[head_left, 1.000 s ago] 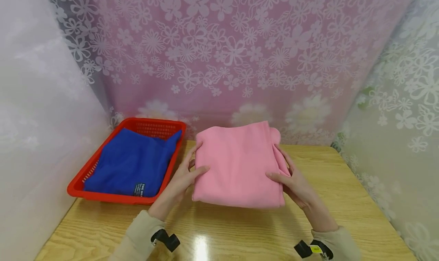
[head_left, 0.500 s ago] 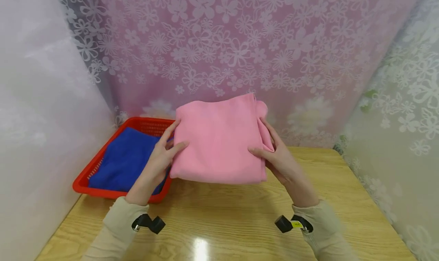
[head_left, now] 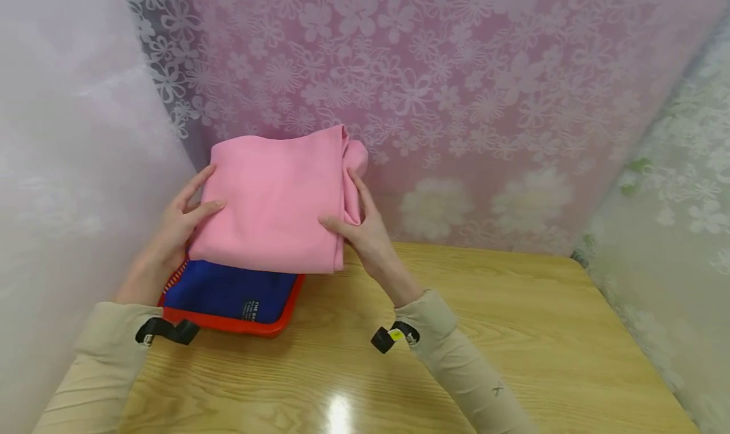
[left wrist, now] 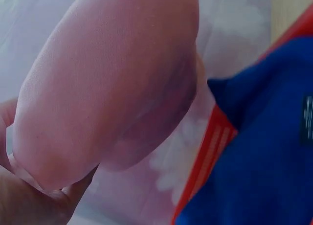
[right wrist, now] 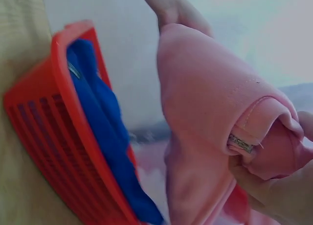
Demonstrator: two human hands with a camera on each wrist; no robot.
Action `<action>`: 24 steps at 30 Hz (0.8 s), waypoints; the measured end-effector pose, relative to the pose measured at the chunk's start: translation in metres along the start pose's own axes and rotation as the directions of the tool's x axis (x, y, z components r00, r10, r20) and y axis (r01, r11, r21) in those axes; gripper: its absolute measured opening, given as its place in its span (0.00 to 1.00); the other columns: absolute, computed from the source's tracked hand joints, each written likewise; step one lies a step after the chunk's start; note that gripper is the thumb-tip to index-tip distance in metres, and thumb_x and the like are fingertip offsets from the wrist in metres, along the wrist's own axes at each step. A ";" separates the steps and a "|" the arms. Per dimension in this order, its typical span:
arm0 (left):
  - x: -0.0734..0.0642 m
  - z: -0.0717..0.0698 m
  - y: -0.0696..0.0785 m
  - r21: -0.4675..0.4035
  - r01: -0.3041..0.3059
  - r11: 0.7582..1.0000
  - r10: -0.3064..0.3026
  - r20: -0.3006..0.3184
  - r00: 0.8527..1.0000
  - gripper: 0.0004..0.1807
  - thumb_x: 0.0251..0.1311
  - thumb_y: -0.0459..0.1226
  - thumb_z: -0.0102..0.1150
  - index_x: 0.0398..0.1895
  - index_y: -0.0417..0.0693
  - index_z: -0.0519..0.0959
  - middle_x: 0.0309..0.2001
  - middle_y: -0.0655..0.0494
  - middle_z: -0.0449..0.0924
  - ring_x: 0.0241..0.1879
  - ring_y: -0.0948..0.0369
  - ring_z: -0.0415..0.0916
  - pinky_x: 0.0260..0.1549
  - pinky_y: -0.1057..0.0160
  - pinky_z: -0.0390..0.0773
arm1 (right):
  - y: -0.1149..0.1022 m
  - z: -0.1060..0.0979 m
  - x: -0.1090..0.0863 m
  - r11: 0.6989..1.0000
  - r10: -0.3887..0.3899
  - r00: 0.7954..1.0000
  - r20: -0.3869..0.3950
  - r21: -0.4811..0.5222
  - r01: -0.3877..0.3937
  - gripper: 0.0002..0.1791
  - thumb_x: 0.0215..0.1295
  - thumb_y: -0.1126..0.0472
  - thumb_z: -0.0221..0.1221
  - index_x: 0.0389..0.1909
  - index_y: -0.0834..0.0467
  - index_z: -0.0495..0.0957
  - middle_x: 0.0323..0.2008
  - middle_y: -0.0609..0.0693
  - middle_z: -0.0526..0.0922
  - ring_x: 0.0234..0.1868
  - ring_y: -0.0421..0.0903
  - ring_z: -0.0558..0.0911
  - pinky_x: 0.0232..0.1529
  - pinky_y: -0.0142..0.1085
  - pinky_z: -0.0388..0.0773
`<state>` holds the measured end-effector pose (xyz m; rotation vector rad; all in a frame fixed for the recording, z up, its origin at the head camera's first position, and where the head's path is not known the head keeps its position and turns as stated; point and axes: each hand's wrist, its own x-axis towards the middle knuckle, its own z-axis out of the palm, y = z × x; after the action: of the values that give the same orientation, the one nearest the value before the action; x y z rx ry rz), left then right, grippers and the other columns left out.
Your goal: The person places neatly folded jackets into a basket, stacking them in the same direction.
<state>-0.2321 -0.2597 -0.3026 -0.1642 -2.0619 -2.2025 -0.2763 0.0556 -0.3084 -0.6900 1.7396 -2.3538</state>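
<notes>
A folded pink garment (head_left: 274, 199) is held up between both hands, above the red basket (head_left: 228, 321). My left hand (head_left: 177, 225) grips its left side, thumb on the front face and fingers behind. On the opposite side my right hand (head_left: 367, 237) holds the edge where the folded layers show; in the right wrist view a small label (right wrist: 240, 144) peeks from the fold. Folded blue cloth (head_left: 228, 288) with a dark printed tag lies inside the basket, partly hidden by the pink garment. The right wrist view shows a gap between the pink garment (right wrist: 205, 83) and the basket.
The basket stands on a wooden table (head_left: 485, 332) at the left, near a pale sheet (head_left: 74, 136) hanging on that side. A pink flowered curtain (head_left: 445, 104) closes off the back. Another pale flowered sheet (head_left: 684, 244) hangs at the right.
Both hands have carried the pink garment up and to the left, from over the table to above the basket. The blue cloth is now partly covered from view.
</notes>
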 end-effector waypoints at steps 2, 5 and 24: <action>-0.002 -0.015 -0.001 -0.012 0.036 0.999 -0.037 -0.010 0.999 0.36 0.73 0.39 0.57 0.78 0.78 0.58 0.76 0.47 0.53 0.49 0.64 0.78 0.39 0.66 0.84 | 0.013 0.013 0.003 1.000 -0.002 1.000 -0.012 -0.022 0.001 0.52 0.60 0.71 0.67 0.77 0.31 0.56 0.70 0.51 0.67 0.61 0.52 0.77 0.57 0.40 0.80; -0.007 -0.037 -0.005 -0.004 0.091 0.996 -0.091 -0.024 0.996 0.36 0.73 0.40 0.56 0.78 0.79 0.58 0.70 0.50 0.60 0.43 0.65 0.81 0.36 0.64 0.85 | 0.031 0.030 0.003 0.998 0.012 1.000 -0.026 -0.056 -0.013 0.51 0.60 0.69 0.68 0.77 0.30 0.57 0.70 0.49 0.67 0.61 0.51 0.77 0.59 0.41 0.79; -0.029 -0.099 -0.060 0.345 0.255 0.903 -0.293 0.062 0.954 0.40 0.76 0.46 0.51 0.82 0.76 0.42 0.78 0.31 0.40 0.46 0.72 0.78 0.43 0.67 0.81 | 0.089 0.047 -0.010 0.712 0.105 0.994 0.024 -0.700 -0.058 0.52 0.60 0.43 0.70 0.81 0.42 0.53 0.80 0.55 0.48 0.77 0.59 0.57 0.71 0.57 0.64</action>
<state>-0.2130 -0.3538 -0.3729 0.0407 -2.6285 -1.9743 -0.2607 -0.0102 -0.3831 -0.7274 2.5808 -1.5266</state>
